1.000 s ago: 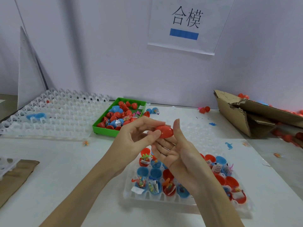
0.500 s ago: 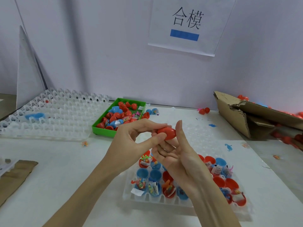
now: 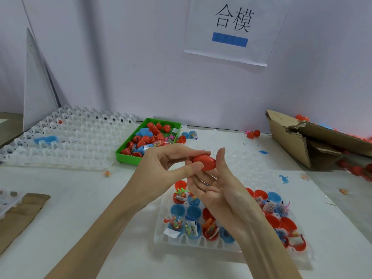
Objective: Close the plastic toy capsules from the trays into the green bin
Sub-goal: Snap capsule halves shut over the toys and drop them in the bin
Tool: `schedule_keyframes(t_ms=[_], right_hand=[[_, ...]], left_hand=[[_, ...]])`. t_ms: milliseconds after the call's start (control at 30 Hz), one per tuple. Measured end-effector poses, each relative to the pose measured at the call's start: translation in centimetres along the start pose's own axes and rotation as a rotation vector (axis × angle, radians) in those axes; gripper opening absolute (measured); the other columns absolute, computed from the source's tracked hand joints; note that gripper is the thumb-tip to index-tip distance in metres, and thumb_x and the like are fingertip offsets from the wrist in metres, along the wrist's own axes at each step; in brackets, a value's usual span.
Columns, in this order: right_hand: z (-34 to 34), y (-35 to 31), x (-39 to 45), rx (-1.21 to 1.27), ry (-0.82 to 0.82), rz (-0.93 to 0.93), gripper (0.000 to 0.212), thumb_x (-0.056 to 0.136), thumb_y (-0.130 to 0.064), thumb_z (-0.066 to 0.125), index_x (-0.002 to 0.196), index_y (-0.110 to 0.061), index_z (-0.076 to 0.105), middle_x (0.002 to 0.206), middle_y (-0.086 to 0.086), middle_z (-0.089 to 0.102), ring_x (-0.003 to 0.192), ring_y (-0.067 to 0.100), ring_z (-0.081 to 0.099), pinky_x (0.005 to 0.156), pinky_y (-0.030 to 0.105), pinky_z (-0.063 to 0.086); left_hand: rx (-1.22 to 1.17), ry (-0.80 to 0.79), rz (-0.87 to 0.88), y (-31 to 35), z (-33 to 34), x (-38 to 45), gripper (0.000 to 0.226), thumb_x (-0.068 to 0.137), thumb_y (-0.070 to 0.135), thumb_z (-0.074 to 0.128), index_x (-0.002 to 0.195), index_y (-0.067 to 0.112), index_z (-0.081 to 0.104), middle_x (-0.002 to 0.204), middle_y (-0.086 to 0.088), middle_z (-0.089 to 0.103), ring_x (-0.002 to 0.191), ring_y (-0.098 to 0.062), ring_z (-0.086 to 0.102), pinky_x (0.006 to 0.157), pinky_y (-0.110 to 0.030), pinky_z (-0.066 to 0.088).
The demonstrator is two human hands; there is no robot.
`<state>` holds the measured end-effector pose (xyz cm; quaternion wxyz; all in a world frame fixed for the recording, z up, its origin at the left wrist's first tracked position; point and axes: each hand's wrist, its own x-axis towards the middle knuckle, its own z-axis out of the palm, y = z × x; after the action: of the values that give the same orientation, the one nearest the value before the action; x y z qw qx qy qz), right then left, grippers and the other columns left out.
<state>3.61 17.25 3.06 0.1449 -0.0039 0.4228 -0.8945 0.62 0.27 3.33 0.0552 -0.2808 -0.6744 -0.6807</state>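
Both forearms reach in from the near edge and meet above the table (image 3: pixel 80 198), hands raised over the near tray (image 3: pixel 201 243). The left hand (image 3: pixel 167 166) comes in from the left, palm turned rightward, its thumb and forefinger curled onto the left end of a red capsule (image 3: pixel 205 162) in a narrow pinch. The right hand (image 3: pixel 219 190) lies palm up beneath it, fingers bent inward, thumb standing upright against the capsule's right end, so the capsule is held between the two hands, lying sideways in the air. Below, the near tray holds red and blue capsule halves with small toys in them. The green bin (image 3: pixel 128 157) sits farther back and to the left, part filled with red and blue capsules, just beside a large clear tray (image 3: pixel 70 141).
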Motion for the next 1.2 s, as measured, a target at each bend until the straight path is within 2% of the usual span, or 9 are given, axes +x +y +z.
schedule_keyframes(t_ms=[200,367,500,700,833,967,1033,1100,1200], right_hand=[[0.4,0.9,0.1,-0.061,0.085,-0.121,0.049,0.085,-0.062,0.065,0.103,-0.02,0.082,0.119,0.009,0.076,0.112,0.018,0.072,0.081,0.024,0.06],[0.2,0.9,0.0,0.193,0.005,0.002,0.06,0.09,-0.052,0.07,0.117,0.002,0.075,0.117,0.014,0.072,0.113,0.023,0.071,0.094,0.03,0.058],[0.6,1.0,-0.1,0.292,-0.043,0.076,0.054,0.096,-0.043,0.067,0.118,0.006,0.072,0.116,0.019,0.071,0.107,0.027,0.072,0.09,0.033,0.06],[0.3,0.3,-0.3,0.269,-0.103,0.081,0.046,0.097,-0.029,0.069,0.124,0.008,0.068,0.117,0.02,0.068,0.114,0.029,0.067,0.103,0.035,0.054],[0.0,0.1,-0.5,0.224,-0.122,0.044,0.043,0.096,-0.026,0.069,0.125,0.006,0.069,0.116,0.018,0.068,0.115,0.026,0.067,0.105,0.033,0.052],[0.2,0.2,-0.5,0.162,-0.15,0.043,0.042,0.102,-0.031,0.061,0.13,0.0,0.068,0.119,0.013,0.069,0.115,0.022,0.066,0.104,0.032,0.052],[0.3,0.4,-0.5,0.143,-0.175,0.047,0.042,0.104,-0.033,0.057,0.13,-0.001,0.068,0.118,0.011,0.069,0.111,0.021,0.067,0.103,0.032,0.052],[0.4,0.8,-0.4,0.148,-0.192,0.049,0.041,0.102,-0.034,0.06,0.125,-0.001,0.071,0.117,0.012,0.07,0.109,0.022,0.069,0.102,0.032,0.053],[0.4,1.5,-0.2,0.207,-0.201,0.055,0.046,0.095,-0.035,0.069,0.119,0.004,0.072,0.113,0.016,0.071,0.107,0.025,0.07,0.102,0.034,0.054]], left_hand=[[0.123,-0.014,0.059,-0.4,0.4,-0.2,0.034,0.095,0.021,0.075,0.129,0.024,0.073,0.126,0.009,0.074,0.127,-0.014,0.064,0.109,-0.03,0.05],[0.492,0.211,0.249,-1.5,3.5,-1.1,0.048,0.085,0.032,0.084,0.129,0.019,0.068,0.125,0.011,0.067,0.125,-0.013,0.06,0.108,-0.024,0.045],[0.673,0.282,0.408,-1.6,2.9,-0.6,0.036,0.087,0.02,0.083,0.12,0.01,0.073,0.117,0.004,0.071,0.118,-0.016,0.06,0.105,-0.037,0.047],[0.648,0.219,0.326,-0.6,2.2,-0.5,0.038,0.086,0.022,0.081,0.123,0.018,0.073,0.125,0.012,0.071,0.127,-0.013,0.058,0.113,-0.047,0.036],[0.615,0.135,0.298,0.2,2.0,-0.7,0.045,0.091,0.028,0.073,0.135,0.024,0.066,0.143,0.016,0.06,0.142,-0.018,0.047,0.119,-0.053,0.029],[0.385,0.134,0.225,0.3,2.6,-1.0,0.063,0.096,0.034,0.069,0.152,0.023,0.044,0.159,0.006,0.041,0.149,-0.017,0.039,0.122,-0.036,0.034],[0.325,0.13,0.185,0.2,2.7,-1.0,0.06,0.094,0.038,0.071,0.147,0.024,0.047,0.147,0.005,0.051,0.138,-0.018,0.052,0.112,-0.031,0.046],[0.326,0.094,0.135,0.0,2.5,-0.9,0.041,0.091,0.046,0.068,0.126,0.027,0.06,0.12,0.008,0.066,0.117,-0.019,0.064,0.097,-0.03,0.055],[0.366,0.102,0.162,0.0,1.8,-0.9,0.032,0.09,0.049,0.067,0.105,0.022,0.061,0.092,0.006,0.065,0.086,-0.015,0.067,0.073,-0.014,0.053]])
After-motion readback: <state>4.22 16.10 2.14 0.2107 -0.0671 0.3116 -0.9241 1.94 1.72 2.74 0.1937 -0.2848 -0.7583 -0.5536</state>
